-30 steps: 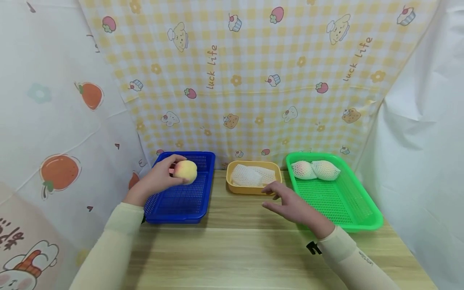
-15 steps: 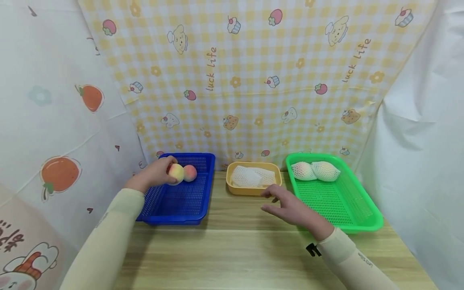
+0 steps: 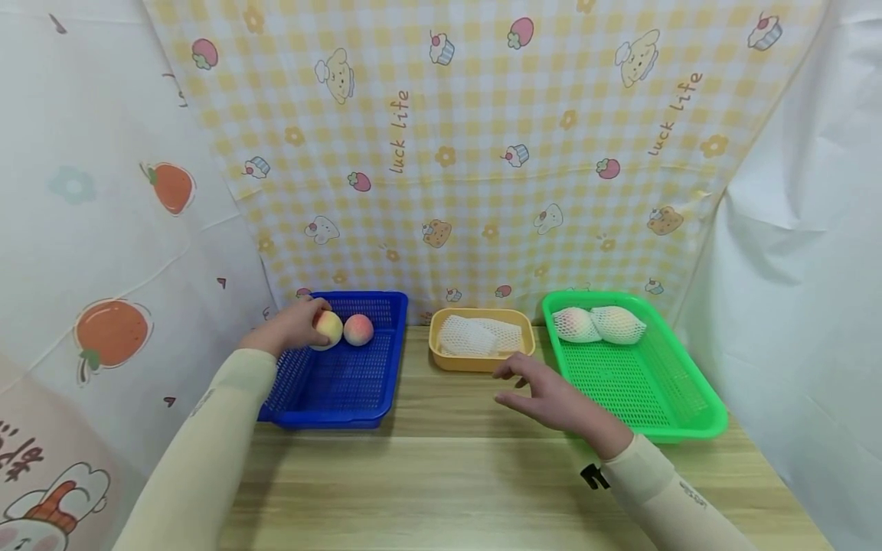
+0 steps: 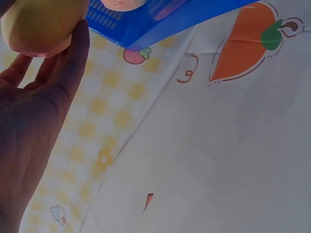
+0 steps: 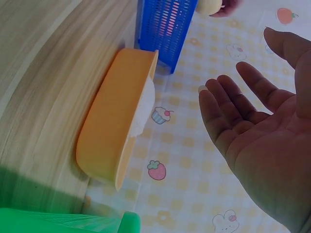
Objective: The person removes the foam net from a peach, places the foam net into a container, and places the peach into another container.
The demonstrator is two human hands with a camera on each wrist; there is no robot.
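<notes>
In the head view my left hand [image 3: 292, 325] grips a yellow-and-pink peach [image 3: 328, 327] over the back left of the blue basket [image 3: 334, 419]. Its fingers and thumb curl round the fruit [image 4: 46, 24] in the left wrist view. A redder peach [image 3: 358, 330] sits in the basket just right of the held one. My right hand [image 3: 544, 394] hovers in front of a small yellow-orange box [image 3: 482, 365], its fingers loosely bent and holding nothing. White foam net sleeves [image 3: 468, 337] lie in that box. The right wrist view shows its palm [image 5: 272, 141] bare.
A green basket [image 3: 710, 413] stands on the right of the wooden table [image 3: 441, 490]. At its back lie two peaches in white foam nets [image 3: 577, 324]. A checked curtain [image 3: 448, 191] hangs behind, with white cloths on both sides.
My left hand has moved left and slightly down with its peach, above the blue basket. The redder peach behind it has come into view. My right hand has stayed almost still.
</notes>
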